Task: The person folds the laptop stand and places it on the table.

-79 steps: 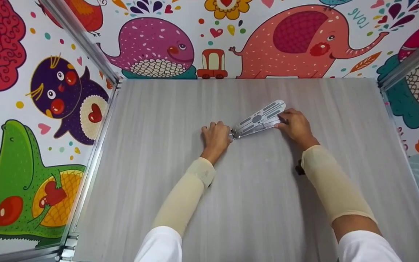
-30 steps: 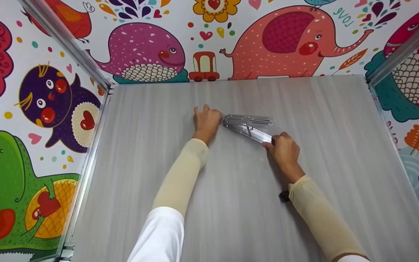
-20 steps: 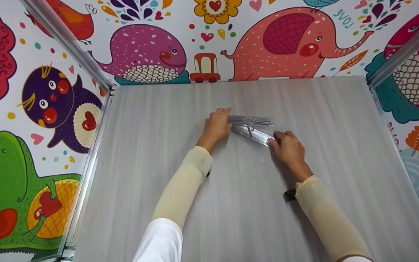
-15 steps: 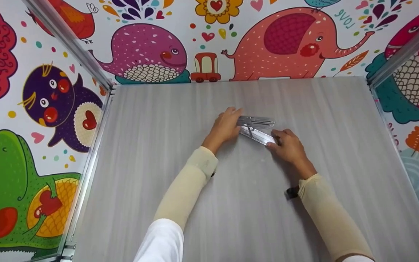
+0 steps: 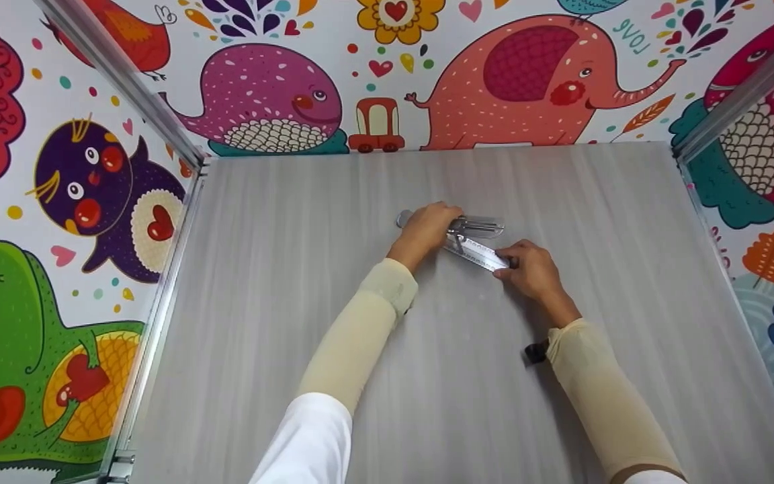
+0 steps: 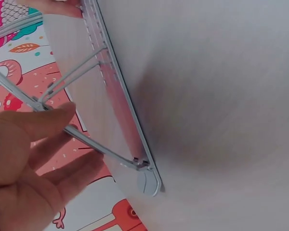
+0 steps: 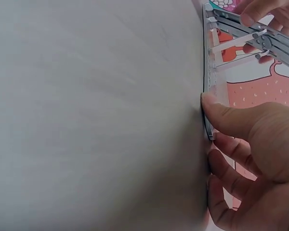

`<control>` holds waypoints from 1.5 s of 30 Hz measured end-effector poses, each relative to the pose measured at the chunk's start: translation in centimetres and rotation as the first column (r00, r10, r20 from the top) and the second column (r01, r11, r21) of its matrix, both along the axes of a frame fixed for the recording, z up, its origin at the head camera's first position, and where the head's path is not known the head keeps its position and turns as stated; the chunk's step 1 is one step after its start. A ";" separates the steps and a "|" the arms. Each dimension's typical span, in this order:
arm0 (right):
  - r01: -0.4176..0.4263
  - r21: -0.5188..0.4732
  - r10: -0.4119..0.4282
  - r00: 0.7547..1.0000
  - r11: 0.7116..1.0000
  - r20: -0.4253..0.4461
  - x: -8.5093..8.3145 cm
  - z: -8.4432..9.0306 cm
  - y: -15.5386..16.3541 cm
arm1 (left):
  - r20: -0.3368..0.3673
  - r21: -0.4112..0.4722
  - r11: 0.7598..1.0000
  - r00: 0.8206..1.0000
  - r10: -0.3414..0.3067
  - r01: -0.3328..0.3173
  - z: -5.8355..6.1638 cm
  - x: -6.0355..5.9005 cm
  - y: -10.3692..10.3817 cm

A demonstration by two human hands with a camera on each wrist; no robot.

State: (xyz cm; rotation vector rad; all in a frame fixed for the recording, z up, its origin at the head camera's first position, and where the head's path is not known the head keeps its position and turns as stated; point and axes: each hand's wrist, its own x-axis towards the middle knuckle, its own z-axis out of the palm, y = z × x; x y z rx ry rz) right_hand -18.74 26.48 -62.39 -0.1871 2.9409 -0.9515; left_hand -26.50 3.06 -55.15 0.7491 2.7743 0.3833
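- Here, the grey wood-grain worktop (image 5: 467, 376) fills the middle of the head view, with bright cartoon walls (image 5: 78, 202) on three sides: a pink elephant at the back, a purple whale beside it, a green creature on the left.
- Metal rails (image 5: 158, 296) run along the worktop's edges and up the corners.
- Both forearms wear beige sleeves (image 5: 360, 336) over white cuffs; a small black thing sits at the right wrist, too small to tell what.
- A folding metal stand (image 5: 474, 238) lies on the worktop just behind its middle, two slotted plates joined at a hinge on the left, opened in a narrow V, with thin struts between them.
- The left hand (image 5: 427, 228) covers the stand near its hinge end. In the left wrist view its fingers (image 6: 48, 144) are curled round the raised upper plate, thumb on top.
- The right hand (image 5: 528, 269) is at the free end of the lower plate. In the right wrist view its thumb (image 7: 231, 115) presses on that end, the other fingers curled underneath, pinching it against the worktop.
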 end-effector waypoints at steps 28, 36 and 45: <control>0.221 -0.039 -0.222 0.975 0.974 -0.016 2.7 0.2 -2.8 | 0.249 0.201 0.978 0.969 0.010 -0.062 -0.3 -1.7 -0.7; 0.303 -0.040 -0.303 0.953 0.952 0.003 3.9 0.5 -4.4 | 0.483 0.338 0.888 0.868 0.120 -0.311 -0.3 -2.4 -0.5; 0.359 -0.045 -0.360 0.933 0.932 -0.006 4.9 0.2 -6.5 | 0.456 0.355 0.908 0.889 0.041 -0.223 0.0 -3.2 -0.5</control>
